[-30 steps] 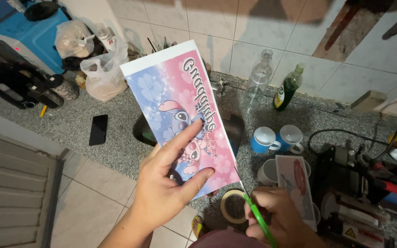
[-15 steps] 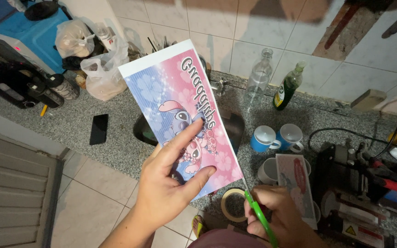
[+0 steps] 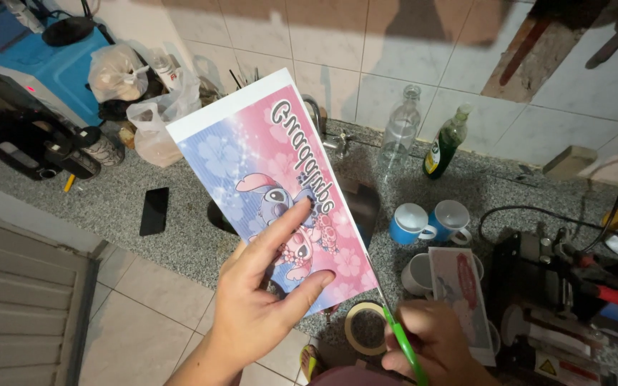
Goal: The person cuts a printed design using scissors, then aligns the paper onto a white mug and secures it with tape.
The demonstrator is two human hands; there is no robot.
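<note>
My left hand (image 3: 259, 300) holds up a printed sheet (image 3: 273, 179), pink and blue with cartoon characters and a white strip along its upper left edge. My fingers lie across its lower part, thumb on the bottom edge. My right hand (image 3: 430, 350) grips green-handled scissors (image 3: 402, 343), whose blades reach up to the sheet's lower right edge. A roll of tape (image 3: 363, 327) lies on the granite counter (image 3: 116, 207) just left of my right hand.
Two blue mugs (image 3: 430, 221), a white mug wrapped in a print (image 3: 452, 279), a black heat press (image 3: 566, 300), a clear bottle (image 3: 400, 129), a green bottle (image 3: 446, 140), a black phone (image 3: 154, 210), plastic bags (image 3: 151, 121) and a blue machine (image 3: 44, 64) crowd the counter.
The sheet has tilted and shifted slightly; both hands keep their grip. Otherwise little has moved.
</note>
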